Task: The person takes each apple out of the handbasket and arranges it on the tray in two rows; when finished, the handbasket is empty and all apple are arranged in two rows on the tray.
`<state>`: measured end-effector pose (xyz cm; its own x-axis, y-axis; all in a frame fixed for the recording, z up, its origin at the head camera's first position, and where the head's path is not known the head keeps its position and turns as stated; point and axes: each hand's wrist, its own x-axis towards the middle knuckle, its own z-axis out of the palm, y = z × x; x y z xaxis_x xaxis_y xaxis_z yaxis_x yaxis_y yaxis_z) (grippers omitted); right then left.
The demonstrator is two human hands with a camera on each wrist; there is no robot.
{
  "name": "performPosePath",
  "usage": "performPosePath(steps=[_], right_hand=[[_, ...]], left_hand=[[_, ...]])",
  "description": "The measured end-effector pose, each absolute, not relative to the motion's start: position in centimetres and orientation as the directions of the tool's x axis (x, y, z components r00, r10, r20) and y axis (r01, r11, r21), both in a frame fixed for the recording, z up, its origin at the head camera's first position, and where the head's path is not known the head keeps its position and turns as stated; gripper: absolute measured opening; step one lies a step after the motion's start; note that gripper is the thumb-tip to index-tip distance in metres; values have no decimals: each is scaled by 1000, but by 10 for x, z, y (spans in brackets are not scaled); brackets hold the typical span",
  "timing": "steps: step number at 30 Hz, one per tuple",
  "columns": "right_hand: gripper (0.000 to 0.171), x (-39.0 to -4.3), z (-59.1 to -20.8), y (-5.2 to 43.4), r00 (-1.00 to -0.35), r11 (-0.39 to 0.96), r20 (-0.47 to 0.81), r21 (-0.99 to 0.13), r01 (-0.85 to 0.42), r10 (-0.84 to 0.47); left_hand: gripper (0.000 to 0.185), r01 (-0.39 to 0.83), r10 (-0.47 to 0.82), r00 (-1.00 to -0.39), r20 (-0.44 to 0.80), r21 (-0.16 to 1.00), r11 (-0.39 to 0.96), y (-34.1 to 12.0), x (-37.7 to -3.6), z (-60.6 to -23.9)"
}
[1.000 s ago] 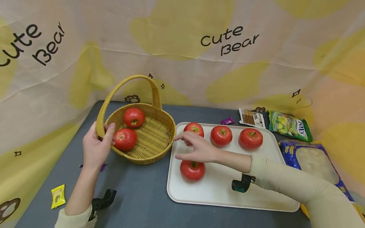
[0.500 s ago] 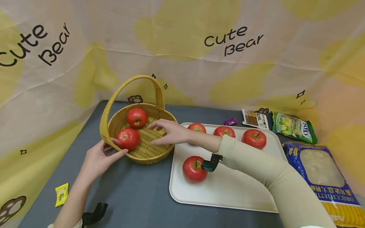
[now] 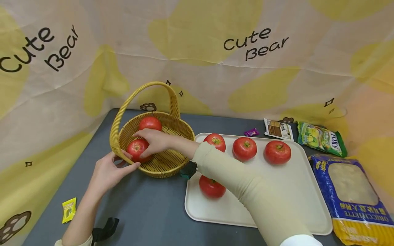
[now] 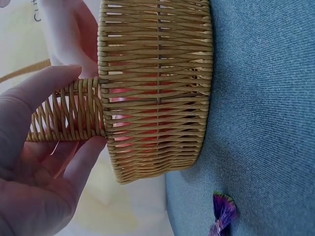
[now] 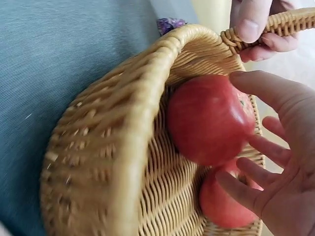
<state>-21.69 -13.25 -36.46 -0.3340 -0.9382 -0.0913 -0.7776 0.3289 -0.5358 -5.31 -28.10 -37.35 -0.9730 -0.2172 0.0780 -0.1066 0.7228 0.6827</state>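
The wicker basket stands at the back left of the grey surface, its right rim just beside the back left corner of the white tray. Grey surface runs from the basket's front wall toward the person, bounded on the right by the tray's raised left edge.

The left hand grips the foot of the basket's handle, thumb on one edge and fingers on the other, where it joins the rim. The right hand reaches in over the basket's right rim, its fingers spread and loosely bent about the front apple; whether they all touch it cannot be told. The back apple lies beside it, and the right sleeve crosses the tray.

Three apples line the tray's back edge: left, middle and right. A fourth sits near its left edge, partly behind the sleeve.

The fabric backdrop reads "Cute Bear" twice. Behind the tray lie a purple candy, a brown-and-white packet with print too small to read, and a green bag marked "FOX'S". The blue pasta bag along the tray's right edge carries Chinese characters and, apparently, "ORICCHIETTE".
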Motion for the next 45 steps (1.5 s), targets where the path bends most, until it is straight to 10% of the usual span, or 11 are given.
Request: performPosePath(steps=[18, 32, 45], right_hand=[[85, -209, -380, -135, -438, 431, -61, -342, -835, -897], [85, -185, -348, -7, -784, 410, 17, -845, -343, -621], [82, -134, -375, 142, -882, 341, -123, -939, -44, -455]], left_hand=[[41, -118, -233, -970, 69, 704, 701, -278, -53, -376], [44, -117, -232, -970, 67, 712, 692, -279, -54, -379], [43, -113, -234, -969, 76, 709, 696, -278, -55, -380]])
